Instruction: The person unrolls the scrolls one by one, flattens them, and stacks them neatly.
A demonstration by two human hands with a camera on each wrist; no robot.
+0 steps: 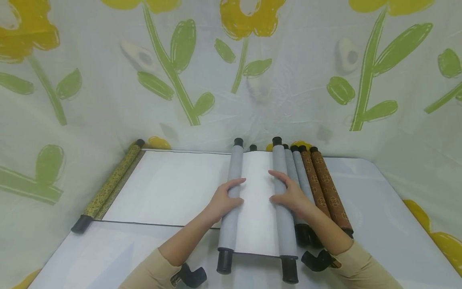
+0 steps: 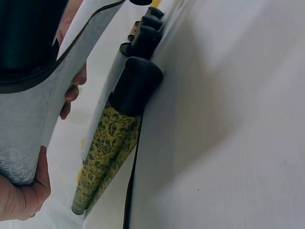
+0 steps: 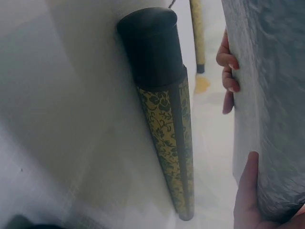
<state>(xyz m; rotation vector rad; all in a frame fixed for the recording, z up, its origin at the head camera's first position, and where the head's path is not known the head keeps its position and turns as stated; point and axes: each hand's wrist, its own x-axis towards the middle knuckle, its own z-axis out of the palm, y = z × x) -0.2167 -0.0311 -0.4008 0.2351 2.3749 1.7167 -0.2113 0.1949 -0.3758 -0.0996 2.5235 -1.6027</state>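
Grey scroll [image 1: 257, 200] lies part-unrolled mid-bench [image 1: 379, 208], nearest. Left hand [image 1: 224, 199] curls over its left roll, right hand [image 1: 288, 193] over its right roll. Brown scrolls [image 1: 325, 184] just right; yellow scroll [image 1: 108, 186] far left.

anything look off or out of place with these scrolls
Nothing stands out. The grey scroll lies half open and flat, left hand and right hand on its two rolls; the brown scrolls lie neatly alongside.

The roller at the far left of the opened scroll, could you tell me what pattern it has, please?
The roller is yellow with a dark floral pattern and black end caps, clearest in the left wrist view.
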